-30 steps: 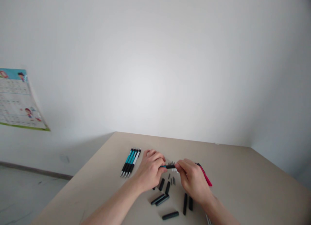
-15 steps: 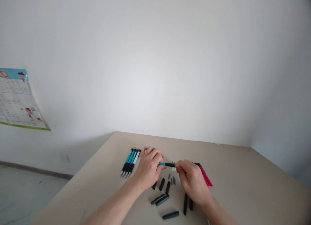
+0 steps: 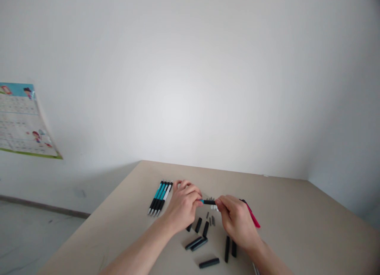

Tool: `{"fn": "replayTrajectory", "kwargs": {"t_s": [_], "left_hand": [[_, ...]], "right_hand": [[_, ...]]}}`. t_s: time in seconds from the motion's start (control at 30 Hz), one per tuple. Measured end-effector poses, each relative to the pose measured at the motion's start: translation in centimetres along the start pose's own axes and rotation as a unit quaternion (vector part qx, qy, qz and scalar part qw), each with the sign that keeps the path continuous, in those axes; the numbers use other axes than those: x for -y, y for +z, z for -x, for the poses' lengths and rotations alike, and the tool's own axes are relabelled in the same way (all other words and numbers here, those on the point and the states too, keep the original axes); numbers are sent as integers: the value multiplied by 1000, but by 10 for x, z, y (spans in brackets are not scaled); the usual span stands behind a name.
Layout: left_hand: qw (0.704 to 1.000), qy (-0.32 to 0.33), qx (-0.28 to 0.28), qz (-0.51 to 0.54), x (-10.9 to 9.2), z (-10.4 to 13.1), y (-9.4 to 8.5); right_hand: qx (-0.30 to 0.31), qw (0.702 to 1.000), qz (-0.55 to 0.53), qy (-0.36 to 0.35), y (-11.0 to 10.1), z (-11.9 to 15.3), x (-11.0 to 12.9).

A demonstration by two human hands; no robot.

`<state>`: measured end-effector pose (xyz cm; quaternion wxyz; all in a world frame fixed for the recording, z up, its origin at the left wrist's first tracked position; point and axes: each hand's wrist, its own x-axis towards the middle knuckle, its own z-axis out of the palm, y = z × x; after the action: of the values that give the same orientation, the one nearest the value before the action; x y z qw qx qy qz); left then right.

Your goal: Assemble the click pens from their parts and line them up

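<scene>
Between my two hands is a pen point(image 3: 209, 202) with a black grip and a bit of blue barrel showing. My left hand point(image 3: 184, 201) is closed round its blue end. The fingertips of my right hand point(image 3: 234, 215) pinch its other end, which they hide. Just below the pen lie small grey pieces point(image 3: 213, 220), and small white pieces point(image 3: 214, 207) sit behind it. Several black tubes point(image 3: 199, 244) are spread on the table nearer to me. Left of my left hand, several blue, white and black pens point(image 3: 159, 198) lie side by side.
The beige table point(image 3: 285, 211) meets a white wall at the back. Red parts point(image 3: 254, 219) lie right of my right hand, partly hidden by it. One black tube point(image 3: 209, 263) is near the front. A poster point(image 3: 26, 120) hangs on the wall at left.
My left hand's fingers have closed further over the blue barrel, so less of it shows. My right hand has shifted very slightly right and covers more of the red parts.
</scene>
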<state>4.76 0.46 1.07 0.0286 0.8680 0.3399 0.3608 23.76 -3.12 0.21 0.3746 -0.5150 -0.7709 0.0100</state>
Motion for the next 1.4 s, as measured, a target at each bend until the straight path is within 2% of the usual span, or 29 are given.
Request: {"fn": "replayTrajectory", "kwargs": {"t_s": [0.27, 0.4, 0.5, 0.63, 0.8, 0.97, 1.03, 1.2, 1.4], "left_hand": [[1000, 4, -24, -3, 1, 1, 1], [998, 9, -50, -23, 3, 1, 2], [994, 0, -96, -49, 3, 1, 1], [990, 5, -137, -40, -1, 2, 0], [993, 24, -114, 21, 0, 4, 1], [992, 41, -25, 114, 2, 6, 3], [989, 43, -7, 144, 2, 6, 2], [981, 40, -34, 184, 3, 6, -1], [975, 19, -37, 218, 3, 6, 4]], "right_hand": [[-8, 1000, -4, 4, 0, -1, 2], [1, 999, -46, 28, -2, -1, 6], [67, 988, -114, 76, -4, -1, 11], [166, 955, -218, 117, -5, -1, 15], [182, 934, -272, 143, -4, 3, 16], [208, 925, -292, 123, -4, 6, 16], [220, 925, -287, 119, -4, 7, 17], [268, 909, -292, 129, -2, 9, 21], [258, 922, -259, 125, 0, 9, 22]]}}
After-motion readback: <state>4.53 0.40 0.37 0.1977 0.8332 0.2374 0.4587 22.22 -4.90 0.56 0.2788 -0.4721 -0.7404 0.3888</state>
